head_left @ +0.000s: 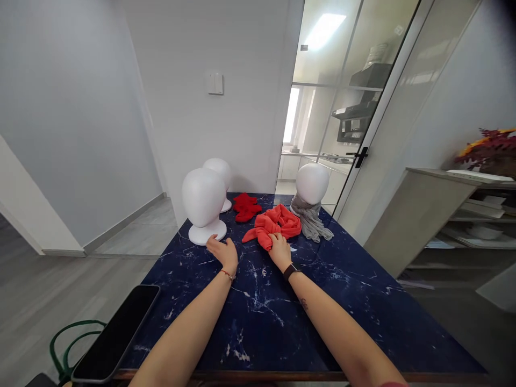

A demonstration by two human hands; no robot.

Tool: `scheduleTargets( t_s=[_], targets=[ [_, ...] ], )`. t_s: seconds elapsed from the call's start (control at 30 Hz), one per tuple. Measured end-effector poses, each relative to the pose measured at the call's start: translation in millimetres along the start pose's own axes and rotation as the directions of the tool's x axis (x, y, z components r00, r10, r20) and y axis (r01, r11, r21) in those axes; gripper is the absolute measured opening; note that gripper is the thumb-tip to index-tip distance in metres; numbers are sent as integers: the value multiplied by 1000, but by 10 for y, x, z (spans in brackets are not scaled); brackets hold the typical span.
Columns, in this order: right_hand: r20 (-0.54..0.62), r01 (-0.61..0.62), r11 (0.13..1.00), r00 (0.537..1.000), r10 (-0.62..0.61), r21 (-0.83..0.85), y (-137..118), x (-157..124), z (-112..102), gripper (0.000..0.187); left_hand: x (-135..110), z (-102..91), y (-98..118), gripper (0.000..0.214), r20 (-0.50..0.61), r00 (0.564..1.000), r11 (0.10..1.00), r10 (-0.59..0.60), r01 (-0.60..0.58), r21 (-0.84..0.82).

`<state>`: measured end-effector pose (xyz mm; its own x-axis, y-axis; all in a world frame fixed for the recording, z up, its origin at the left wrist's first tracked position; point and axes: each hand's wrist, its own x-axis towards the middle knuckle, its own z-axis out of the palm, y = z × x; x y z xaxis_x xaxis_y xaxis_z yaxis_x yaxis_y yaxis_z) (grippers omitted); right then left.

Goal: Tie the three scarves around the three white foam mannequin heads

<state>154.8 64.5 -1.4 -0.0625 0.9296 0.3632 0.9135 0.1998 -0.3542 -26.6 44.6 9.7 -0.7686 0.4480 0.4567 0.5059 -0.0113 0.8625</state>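
Observation:
My right hand [279,250] grips the near edge of an orange-red scarf [276,223] bunched on the dark blue marble table [258,306]. My left hand [223,251] rests on the table with fingers loosely curled, just in front of the base of a white foam mannequin head [203,204]; it holds nothing. A second white head [220,174] stands behind the first. A third white head [312,185] at the back right wears a grey scarf [312,223]. A darker red scarf [245,207] lies crumpled at the back middle.
A black phone [116,333] lies at the table's front left corner, with a green-handled bag [66,344] below it. A glass door [355,107] stands behind the table. A shelf unit [463,215] with flowers [489,150] is to the right.

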Motion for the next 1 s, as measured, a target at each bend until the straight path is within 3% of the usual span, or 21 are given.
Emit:
scheduleTargets(
  t_s=[0.1,0.23,0.37,0.47,0.57,0.8,1.0],
  targets=[
    [-2,-22,1000,1000,22,-3,60,31,6,41,231,-81,-85,46,-83,995,992,-47,56,111],
    [-8,-21,1000,1000,21,4,57,76,46,42,539,-121,-208,75,-144,988,973,-61,91,213],
    [-8,-5,1000,1000,5,6,51,85,75,43,698,-62,-280,93,-46,999,970,28,-16,244],
    [-4,3,1000,1000,-3,14,58,77,75,43,739,-16,-301,91,86,995,967,45,-65,246],
    [-11,11,1000,1000,-10,26,58,67,64,41,765,2,-315,83,133,991,969,25,-57,241],
    [-18,4,997,1000,-3,79,53,70,38,39,734,-69,-243,82,58,997,973,48,-59,221],
    [-33,-6,992,999,11,122,89,90,45,39,278,-216,-20,72,135,986,984,97,-115,133]
  ],
)
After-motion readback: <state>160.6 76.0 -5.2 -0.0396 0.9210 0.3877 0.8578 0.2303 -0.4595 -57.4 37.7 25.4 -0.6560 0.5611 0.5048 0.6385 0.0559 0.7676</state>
